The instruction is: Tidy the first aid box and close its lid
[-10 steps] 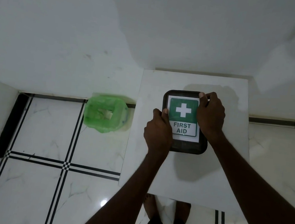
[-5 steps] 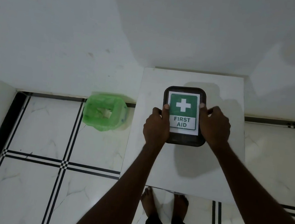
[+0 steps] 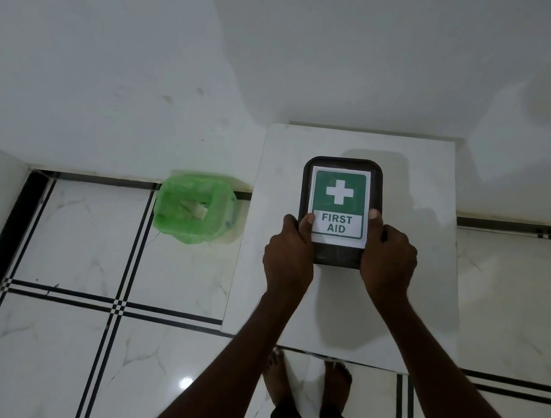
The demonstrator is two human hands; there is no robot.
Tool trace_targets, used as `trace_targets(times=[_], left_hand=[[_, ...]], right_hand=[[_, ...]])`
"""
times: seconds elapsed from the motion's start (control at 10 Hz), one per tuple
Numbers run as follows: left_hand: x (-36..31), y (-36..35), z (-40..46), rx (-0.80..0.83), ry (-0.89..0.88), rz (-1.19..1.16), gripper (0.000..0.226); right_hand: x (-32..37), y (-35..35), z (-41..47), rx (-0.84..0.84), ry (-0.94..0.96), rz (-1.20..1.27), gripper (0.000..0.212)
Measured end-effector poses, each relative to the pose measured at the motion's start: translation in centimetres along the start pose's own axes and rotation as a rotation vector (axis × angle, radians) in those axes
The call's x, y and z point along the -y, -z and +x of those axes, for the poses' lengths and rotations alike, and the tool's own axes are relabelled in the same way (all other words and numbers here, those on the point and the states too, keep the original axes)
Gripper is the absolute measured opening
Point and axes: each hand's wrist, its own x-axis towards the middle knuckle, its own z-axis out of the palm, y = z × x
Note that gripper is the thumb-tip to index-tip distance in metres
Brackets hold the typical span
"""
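The first aid box is dark with a green and white "FIRST AID" label on its lid, and the lid lies flat over it. It rests on a white table against the wall. My left hand grips the box's near left corner, thumb on the label. My right hand grips the near right corner, thumb on the lid edge. The box's contents are hidden under the lid.
A bin lined with a green bag stands on the tiled floor left of the table, with scraps inside. White walls close off the back. My bare feet are just under the table's near edge.
Both hands slid along the box sides toward its near corners; the right hand came from the far right corner. The box sits a little further back on the table.
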Motion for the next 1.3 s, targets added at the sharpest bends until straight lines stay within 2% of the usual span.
trace_targets(times=[0.1, 0.2, 0.3, 0.7, 1.1, 1.2, 1.3], left_hand=[[0.6, 0.4, 0.4, 0.063, 0.019, -0.044, 0.047], [0.6, 1.4, 1.8, 0.187, 0.056, -0.279, 0.050], [0.0, 2.0, 2.9, 0.313, 0.020, -0.369, 0.048], [-4.1, -0.2, 7.7, 0.315, -0.024, -0.340, 0.043], [-5.8, 0.0, 9.3, 0.347, 0.017, -0.392, 0.051], [-6.4, 1.0, 8.8, 0.262, 0.006, -0.322, 0.064], [-7.1, 3.2, 7.2, 0.126, -0.089, -0.186, 0.066]], right_hand=[[-0.3, 0.4, 0.3, 0.056, -0.029, -0.021, 0.062], [0.4, 1.5, 1.3, 0.161, -0.045, -0.024, 0.054], [0.9, 1.7, 2.1, 0.350, -0.031, 0.068, 0.054], [1.8, 1.4, 7.7, 0.282, -0.062, 0.132, 0.055], [2.5, 2.0, 9.9, 0.355, -0.078, 0.190, 0.056], [2.9, 3.3, 9.3, 0.358, -0.085, 0.190, 0.061], [4.3, 6.0, 7.9, 0.277, -0.059, 0.103, 0.068]])
